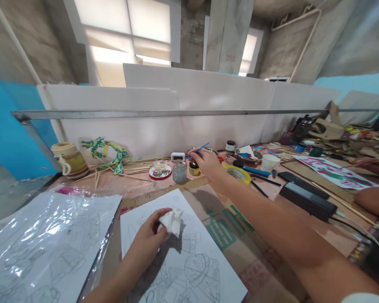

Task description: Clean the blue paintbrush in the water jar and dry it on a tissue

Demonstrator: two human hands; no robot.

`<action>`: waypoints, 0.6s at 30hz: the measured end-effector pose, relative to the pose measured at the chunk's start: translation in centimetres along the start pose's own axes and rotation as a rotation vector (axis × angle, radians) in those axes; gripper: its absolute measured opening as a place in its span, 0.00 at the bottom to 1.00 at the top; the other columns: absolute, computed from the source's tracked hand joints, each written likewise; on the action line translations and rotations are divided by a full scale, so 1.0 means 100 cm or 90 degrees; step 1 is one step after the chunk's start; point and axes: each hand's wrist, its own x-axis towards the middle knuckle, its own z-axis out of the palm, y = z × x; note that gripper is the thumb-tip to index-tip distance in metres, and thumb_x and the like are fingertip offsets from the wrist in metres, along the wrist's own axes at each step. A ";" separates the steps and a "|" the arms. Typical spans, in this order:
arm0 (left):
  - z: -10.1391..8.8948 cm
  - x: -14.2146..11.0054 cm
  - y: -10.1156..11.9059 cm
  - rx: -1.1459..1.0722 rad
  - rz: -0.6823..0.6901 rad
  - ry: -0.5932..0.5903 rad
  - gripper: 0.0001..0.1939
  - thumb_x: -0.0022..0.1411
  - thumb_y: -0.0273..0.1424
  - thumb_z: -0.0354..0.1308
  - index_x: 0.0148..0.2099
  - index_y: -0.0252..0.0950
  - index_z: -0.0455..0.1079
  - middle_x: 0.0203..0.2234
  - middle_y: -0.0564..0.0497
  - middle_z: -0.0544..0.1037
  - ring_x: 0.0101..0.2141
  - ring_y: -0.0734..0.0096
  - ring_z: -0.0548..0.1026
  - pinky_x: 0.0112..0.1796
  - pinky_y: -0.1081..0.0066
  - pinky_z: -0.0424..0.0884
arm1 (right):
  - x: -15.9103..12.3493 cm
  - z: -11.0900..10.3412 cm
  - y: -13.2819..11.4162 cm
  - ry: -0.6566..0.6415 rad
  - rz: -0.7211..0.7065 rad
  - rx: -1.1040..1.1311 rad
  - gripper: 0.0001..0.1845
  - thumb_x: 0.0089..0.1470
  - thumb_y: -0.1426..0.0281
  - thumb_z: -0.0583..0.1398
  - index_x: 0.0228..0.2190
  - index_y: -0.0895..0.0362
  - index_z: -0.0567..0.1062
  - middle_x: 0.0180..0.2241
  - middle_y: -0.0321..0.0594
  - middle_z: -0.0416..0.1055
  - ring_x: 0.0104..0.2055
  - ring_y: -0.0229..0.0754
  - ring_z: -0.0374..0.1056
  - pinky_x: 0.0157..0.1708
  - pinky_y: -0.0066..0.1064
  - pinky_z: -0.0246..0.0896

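Note:
A crumpled white tissue (173, 221) is pinched in my left hand (151, 229), just above a sheet of paper with pencil drawings (205, 256). My right hand (206, 162) reaches to the back of the table, its fingers closed on a thin blue paintbrush (202, 147). The brush slants down to the left, its lower end at the mouth of a glass jar of cloudy grey water (180, 173); whether the tip is in the water I cannot tell. Beside the jar stands a small yellow-labelled paint pot (194, 169), partly near my fingers. Cardboard (221, 227) lies under the paper.
To the left lies a plastic-covered drawing (47, 244). Along the back are a mug (70, 160), a dish of beads (160, 170) and wooden sticks. Yellow tape (236, 174), a blue cutter (255, 170) and a black box (308, 201) lie right. Another person's hand (372, 166) works at far right.

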 end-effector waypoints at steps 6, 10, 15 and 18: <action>-0.002 0.001 -0.005 -0.032 -0.002 -0.039 0.23 0.54 0.49 0.63 0.38 0.32 0.75 0.28 0.48 0.74 0.28 0.69 0.69 0.30 0.71 0.63 | 0.036 0.040 0.024 -0.047 0.027 -0.086 0.11 0.62 0.72 0.56 0.39 0.60 0.79 0.39 0.47 0.80 0.41 0.44 0.75 0.44 0.30 0.63; 0.000 0.002 -0.005 -0.062 -0.027 -0.025 0.28 0.51 0.55 0.63 0.36 0.33 0.74 0.26 0.49 0.73 0.28 0.71 0.69 0.29 0.73 0.63 | 0.040 0.048 0.027 -0.077 0.041 -0.123 0.12 0.62 0.71 0.57 0.40 0.61 0.79 0.40 0.50 0.80 0.41 0.44 0.74 0.42 0.29 0.62; 0.002 0.002 0.002 -0.117 -0.047 -0.014 0.30 0.46 0.54 0.68 0.43 0.35 0.73 0.26 0.51 0.75 0.26 0.72 0.69 0.26 0.75 0.64 | 0.042 0.048 0.026 -0.090 0.035 -0.161 0.13 0.64 0.69 0.54 0.43 0.60 0.78 0.44 0.49 0.78 0.44 0.44 0.73 0.45 0.29 0.61; 0.000 0.002 0.000 -0.093 -0.054 -0.014 0.28 0.48 0.51 0.68 0.42 0.34 0.73 0.27 0.51 0.75 0.26 0.73 0.70 0.26 0.75 0.64 | 0.041 0.047 0.027 -0.096 0.037 -0.179 0.13 0.64 0.69 0.55 0.43 0.60 0.78 0.43 0.49 0.79 0.43 0.44 0.74 0.43 0.29 0.61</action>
